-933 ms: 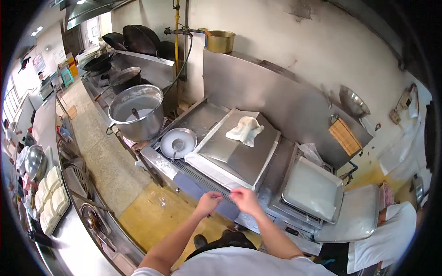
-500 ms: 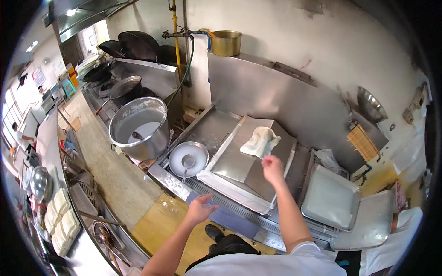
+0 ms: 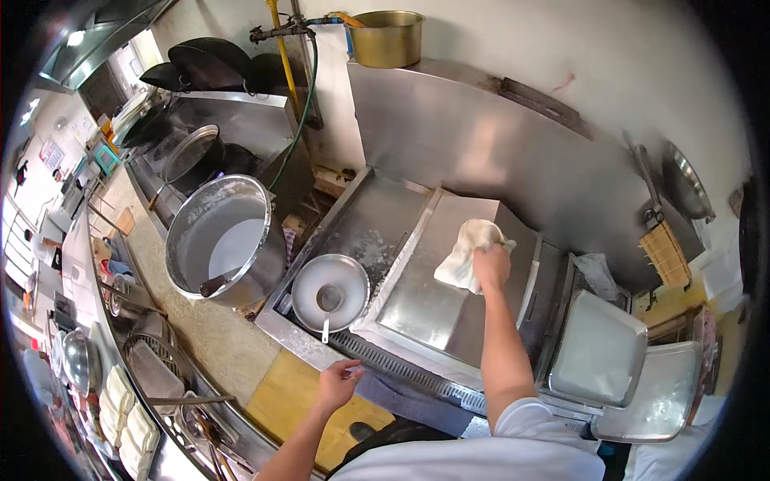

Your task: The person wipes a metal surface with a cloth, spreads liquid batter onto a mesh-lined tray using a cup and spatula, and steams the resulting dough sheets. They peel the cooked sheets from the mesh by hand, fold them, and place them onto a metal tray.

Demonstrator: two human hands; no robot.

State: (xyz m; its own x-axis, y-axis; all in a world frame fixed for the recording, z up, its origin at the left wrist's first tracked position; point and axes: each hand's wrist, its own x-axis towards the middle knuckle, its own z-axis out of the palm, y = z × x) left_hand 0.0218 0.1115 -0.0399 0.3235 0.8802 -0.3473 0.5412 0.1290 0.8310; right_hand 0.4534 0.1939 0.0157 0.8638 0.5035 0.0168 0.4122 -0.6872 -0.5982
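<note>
My right hand (image 3: 492, 264) is on a crumpled white cloth (image 3: 464, 255), its fingers closed on the cloth's right side. Beneath the cloth is a peaked stainless steel cover (image 3: 419, 309) on the steamer counter, with white cloth (image 3: 377, 333) showing along its lower edge. My left hand (image 3: 338, 386) hovers in front of the counter's near edge, holding nothing, its fingers loosely bent and apart. Just beyond it sits a round metal pan (image 3: 353, 280) of whitish liquid, with a small ladle (image 3: 328, 298) resting in it.
A large steel pot (image 3: 258, 276) of white liquid, a dark-handled tool inside, stands left of the counter. Two metal trays (image 3: 601, 349) (image 3: 659, 393) lie at the right. Dark woks (image 3: 210, 64) lean behind the stove. A brass-coloured pot (image 3: 387, 40) sits on the back ledge.
My right hand has reached forward from the cloth's near edge and taken hold of it. The left hand has dropped slightly lower in view. The whole view has shifted a little.
</note>
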